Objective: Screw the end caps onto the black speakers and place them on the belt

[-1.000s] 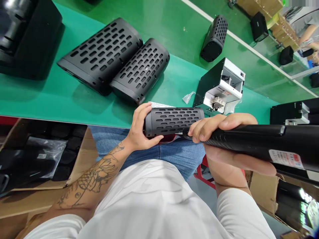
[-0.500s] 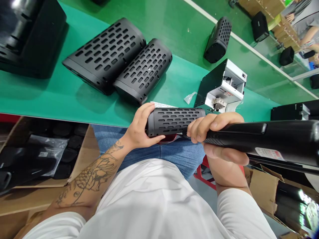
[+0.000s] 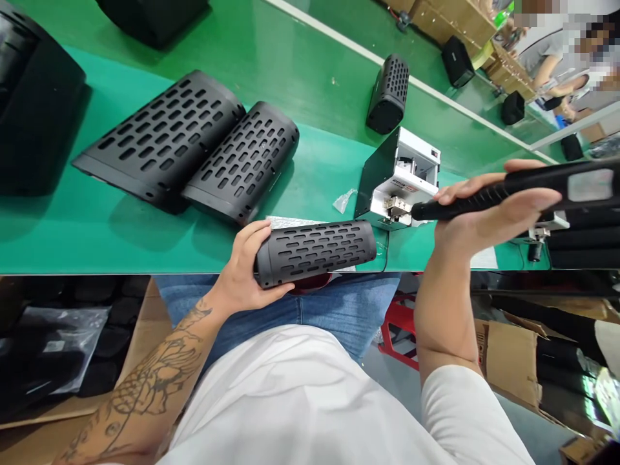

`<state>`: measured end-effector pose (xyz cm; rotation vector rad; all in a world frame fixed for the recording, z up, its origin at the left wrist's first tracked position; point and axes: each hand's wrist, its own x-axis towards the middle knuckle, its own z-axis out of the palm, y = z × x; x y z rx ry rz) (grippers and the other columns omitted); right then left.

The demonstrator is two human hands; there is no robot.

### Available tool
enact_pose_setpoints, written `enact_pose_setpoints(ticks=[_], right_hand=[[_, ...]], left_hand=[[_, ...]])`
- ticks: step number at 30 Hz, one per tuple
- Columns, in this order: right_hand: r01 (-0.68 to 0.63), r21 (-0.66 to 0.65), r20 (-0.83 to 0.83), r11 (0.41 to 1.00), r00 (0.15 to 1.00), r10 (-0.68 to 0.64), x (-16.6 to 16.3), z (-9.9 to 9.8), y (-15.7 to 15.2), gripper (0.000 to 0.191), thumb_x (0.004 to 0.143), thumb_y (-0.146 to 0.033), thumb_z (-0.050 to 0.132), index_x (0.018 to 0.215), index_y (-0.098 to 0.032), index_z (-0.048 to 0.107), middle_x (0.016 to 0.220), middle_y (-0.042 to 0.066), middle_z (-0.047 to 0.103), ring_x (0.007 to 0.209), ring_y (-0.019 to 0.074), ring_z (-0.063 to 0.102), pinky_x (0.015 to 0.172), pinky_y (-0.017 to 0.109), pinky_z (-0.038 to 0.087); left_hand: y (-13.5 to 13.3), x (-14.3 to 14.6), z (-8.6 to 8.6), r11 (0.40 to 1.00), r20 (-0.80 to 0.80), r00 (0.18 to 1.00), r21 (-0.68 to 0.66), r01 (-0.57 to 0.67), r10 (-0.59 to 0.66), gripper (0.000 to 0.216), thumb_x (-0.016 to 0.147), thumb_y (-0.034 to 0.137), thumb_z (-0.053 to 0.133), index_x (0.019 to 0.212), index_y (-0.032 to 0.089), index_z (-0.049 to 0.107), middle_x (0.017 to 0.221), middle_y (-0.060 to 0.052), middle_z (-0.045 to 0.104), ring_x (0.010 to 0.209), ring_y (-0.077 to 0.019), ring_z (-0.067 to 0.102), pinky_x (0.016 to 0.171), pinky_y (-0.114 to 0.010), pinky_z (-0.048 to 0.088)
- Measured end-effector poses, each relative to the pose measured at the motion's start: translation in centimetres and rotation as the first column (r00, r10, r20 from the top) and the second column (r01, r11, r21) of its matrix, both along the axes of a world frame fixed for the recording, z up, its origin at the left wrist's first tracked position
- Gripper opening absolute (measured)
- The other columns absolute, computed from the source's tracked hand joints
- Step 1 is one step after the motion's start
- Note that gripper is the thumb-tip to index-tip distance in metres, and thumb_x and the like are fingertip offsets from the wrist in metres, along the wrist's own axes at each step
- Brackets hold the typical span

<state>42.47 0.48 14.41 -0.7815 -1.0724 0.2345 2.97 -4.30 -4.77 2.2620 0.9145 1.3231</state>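
My left hand [image 3: 247, 271] is wrapped round the left end of a black speaker housing [image 3: 320, 250] with rows of slots, lying on its side at the bench's front edge. In my right hand [image 3: 484, 216] is a black electric screwdriver [image 3: 533, 187], held level, its nose at the metal outlet of a white-and-black screw feeder [image 3: 400, 177]. Whether the bit touches the outlet I cannot make out. Two more slotted housings, a larger one [image 3: 169, 132] and a smaller one [image 3: 247, 158], lean together left of the feeder. A silvery sheet [image 3: 295, 223] lies partly under the held housing.
A small clear plastic bag [image 3: 344, 201] lies beside the feeder on the green bench [image 3: 310, 177]. Another housing [image 3: 387, 93] stands farther back. Below the bench are open cartons [image 3: 511, 361] and a red stool [image 3: 400, 329]. Another person's arms [image 3: 557, 81] show at the far right.
The screwdriver has moved from the right end of the held housing, up and right to the feeder's outlet. My left hand still holds the housing, now slightly tilted. The view has shifted.
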Motion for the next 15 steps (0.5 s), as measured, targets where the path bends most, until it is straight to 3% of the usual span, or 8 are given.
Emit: enact_pose_setpoints(ticks=[1, 5, 8, 13, 15], right_hand=[[0.051, 0.063, 0.022, 0.997, 0.998, -0.052, 0.2, -0.7, 1.0, 0.050, 0.123, -0.073, 0.065, 0.110, -0.026, 0.076, 0.066, -0.008, 0.066, 0.048, 0.0104, 0.063, 0.048, 0.023, 0.053], [0.055, -0.044, 0.078, 0.998, 0.996, -0.052, 0.2, -3.4, 2.7, 0.061, 0.104, -0.089, 0.085, 0.104, -0.030, 0.069, 0.063, -0.009, 0.065, 0.047, 0.0127, 0.059, 0.047, 0.029, 0.056], [0.084, -0.084, 0.067, 0.993, 0.995, -0.079, -0.1, -4.0, 2.3, 0.066, 0.106, -0.096, 0.076, 0.101, -0.031, 0.066, 0.061, -0.009, 0.059, 0.047, 0.0146, 0.056, 0.046, 0.032, 0.055], [0.117, -0.157, -0.035, 0.981, 0.992, -0.124, -1.9, -1.2, -0.1, 0.057, 0.120, -0.082, 0.052, 0.106, -0.030, 0.069, 0.062, -0.006, 0.056, 0.046, 0.0169, 0.054, 0.045, 0.032, 0.051], [0.059, -0.240, -0.166, 0.969, 0.981, -0.101, -3.7, 0.6, -2.5, 0.057, 0.117, -0.087, 0.044, 0.115, -0.035, 0.067, 0.065, -0.007, 0.054, 0.046, 0.0183, 0.054, 0.048, 0.033, 0.053]], left_hand=[[0.0, 0.0, 0.0, 1.000, -0.001, 1.000, -0.005, -0.003, 0.003, 0.133, 0.084, 0.053, 0.111, 0.193, 0.031, 0.037, 0.179, -0.025, 0.059, 0.166, -0.0533, 0.066, 0.139, -0.079, 0.057], [0.1, 0.0, 0.0, 1.000, 0.019, 1.000, 0.007, 0.003, -0.003, 0.127, 0.087, 0.051, 0.108, 0.192, 0.031, 0.039, 0.177, -0.024, 0.060, 0.164, -0.0510, 0.068, 0.137, -0.076, 0.061], [0.1, 0.1, -0.1, 1.000, 0.030, 1.000, 0.013, 0.005, -0.005, 0.129, 0.087, 0.053, 0.109, 0.192, 0.032, 0.039, 0.177, -0.024, 0.061, 0.163, -0.0506, 0.068, 0.136, -0.075, 0.061], [0.2, 0.3, -0.2, 1.000, 0.061, 0.998, -0.004, 0.014, -0.013, 0.126, 0.090, 0.057, 0.108, 0.193, 0.033, 0.039, 0.177, -0.024, 0.060, 0.164, -0.0511, 0.066, 0.137, -0.078, 0.059], [0.2, 0.4, -0.2, 1.000, 0.065, 0.998, -0.003, 0.021, -0.021, 0.129, 0.088, 0.056, 0.109, 0.193, 0.033, 0.038, 0.177, -0.024, 0.060, 0.165, -0.0516, 0.066, 0.138, -0.078, 0.059]])
